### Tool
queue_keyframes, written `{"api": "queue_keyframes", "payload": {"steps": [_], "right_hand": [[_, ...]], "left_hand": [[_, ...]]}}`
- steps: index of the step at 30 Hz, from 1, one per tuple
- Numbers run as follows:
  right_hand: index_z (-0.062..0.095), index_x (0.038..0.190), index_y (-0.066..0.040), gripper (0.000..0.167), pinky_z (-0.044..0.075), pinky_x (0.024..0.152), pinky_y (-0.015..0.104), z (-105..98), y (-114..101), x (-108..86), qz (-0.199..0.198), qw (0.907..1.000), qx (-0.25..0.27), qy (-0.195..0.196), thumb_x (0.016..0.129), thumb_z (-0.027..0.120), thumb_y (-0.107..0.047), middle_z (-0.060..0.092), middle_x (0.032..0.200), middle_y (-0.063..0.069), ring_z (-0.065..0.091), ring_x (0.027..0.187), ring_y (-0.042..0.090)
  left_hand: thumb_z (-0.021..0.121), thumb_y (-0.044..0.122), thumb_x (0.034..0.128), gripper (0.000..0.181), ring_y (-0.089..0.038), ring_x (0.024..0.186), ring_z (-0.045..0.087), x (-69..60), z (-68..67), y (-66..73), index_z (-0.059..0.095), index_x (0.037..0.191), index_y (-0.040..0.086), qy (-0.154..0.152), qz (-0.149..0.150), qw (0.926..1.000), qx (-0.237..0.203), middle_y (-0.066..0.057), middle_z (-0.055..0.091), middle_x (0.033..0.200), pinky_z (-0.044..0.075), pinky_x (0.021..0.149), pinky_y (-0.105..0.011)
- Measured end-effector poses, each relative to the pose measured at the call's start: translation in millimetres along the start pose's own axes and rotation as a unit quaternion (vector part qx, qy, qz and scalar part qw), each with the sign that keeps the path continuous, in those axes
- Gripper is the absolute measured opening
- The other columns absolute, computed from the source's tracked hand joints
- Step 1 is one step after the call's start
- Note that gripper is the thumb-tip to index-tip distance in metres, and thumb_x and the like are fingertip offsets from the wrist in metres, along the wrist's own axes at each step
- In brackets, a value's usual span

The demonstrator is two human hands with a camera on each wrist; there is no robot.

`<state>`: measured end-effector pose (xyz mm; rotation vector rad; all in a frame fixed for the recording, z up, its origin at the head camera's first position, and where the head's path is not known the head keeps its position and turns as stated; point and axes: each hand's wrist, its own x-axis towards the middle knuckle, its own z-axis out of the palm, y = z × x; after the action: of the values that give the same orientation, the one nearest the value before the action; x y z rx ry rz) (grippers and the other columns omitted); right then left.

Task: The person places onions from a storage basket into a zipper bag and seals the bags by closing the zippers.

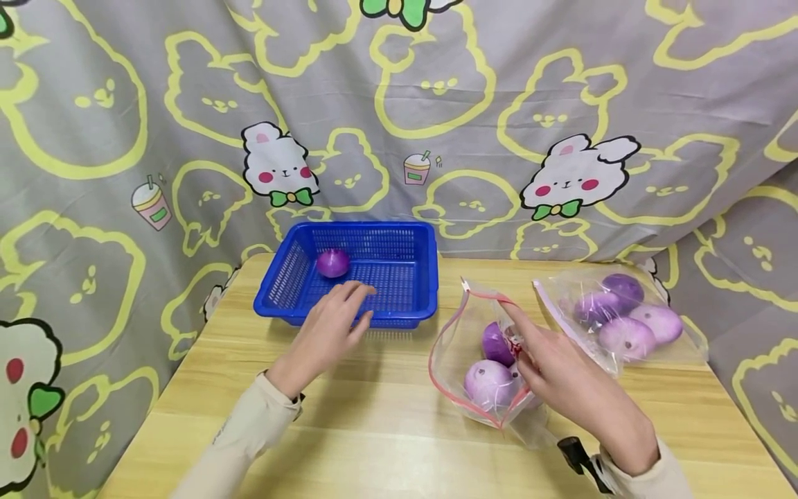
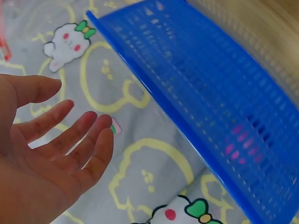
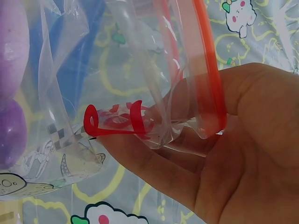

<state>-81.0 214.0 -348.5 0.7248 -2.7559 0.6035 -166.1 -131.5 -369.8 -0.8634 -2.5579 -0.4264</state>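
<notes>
My left hand hovers over the near rim of a blue plastic basket, its fingers loosely bent with nothing in them; the left wrist view shows the palm bare. Inside the basket, at its left, lies one purple onion. My right hand grips the side of a clear zip bag with a red seal, whose mouth gapes toward the left. The right wrist view shows the bag's film pinched between thumb and fingers. Purple onions sit inside that bag, partly hidden by the film and hand.
Behind the right hand lies a second clear bag with a pale purple seal, holding several purple onions. The wooden table backs onto a grey patterned curtain.
</notes>
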Motion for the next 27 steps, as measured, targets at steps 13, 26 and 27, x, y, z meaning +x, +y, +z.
{"api": "queue_keyframes", "payload": {"steps": [13,26,27], "right_hand": [[0.028,0.156,-0.007,0.083,0.038,0.054,0.022,0.9,3.6,-4.1,0.001,1.0,-0.003,0.007,0.082,0.063,0.006,0.041,0.067,-0.012,0.035,0.056,0.001],[0.027,0.156,-0.009,0.083,0.039,0.052,0.02,0.6,4.9,-0.9,0.016,0.9998,0.007,-0.007,0.083,0.062,0.005,0.043,0.067,-0.012,0.037,0.056,0.002],[0.027,0.156,-0.009,0.083,0.039,0.053,0.02,0.7,5.1,-0.5,0.012,0.9999,0.008,-0.006,0.083,0.062,0.006,0.043,0.067,-0.012,0.037,0.056,0.002]], "left_hand": [[0.067,0.016,0.0936,0.03,-0.028,0.104,0.063,26.0,-12.2,-28.7,0.062,0.121,0.005,-0.033,-0.011,0.9994,-0.002,-0.011,0.064,0.115,0.054,0.088,-0.045],[0.064,0.016,0.0959,0.026,-0.027,0.101,0.062,42.8,-17.7,-48.1,0.061,0.12,0.006,-0.071,-0.05,0.9959,-0.026,-0.011,0.064,0.112,0.054,0.084,-0.044],[0.064,0.016,0.0957,0.026,-0.028,0.102,0.062,42.9,-18.0,-49.7,0.061,0.119,0.006,-0.069,-0.051,0.996,-0.025,-0.012,0.064,0.112,0.054,0.084,-0.045]]}}
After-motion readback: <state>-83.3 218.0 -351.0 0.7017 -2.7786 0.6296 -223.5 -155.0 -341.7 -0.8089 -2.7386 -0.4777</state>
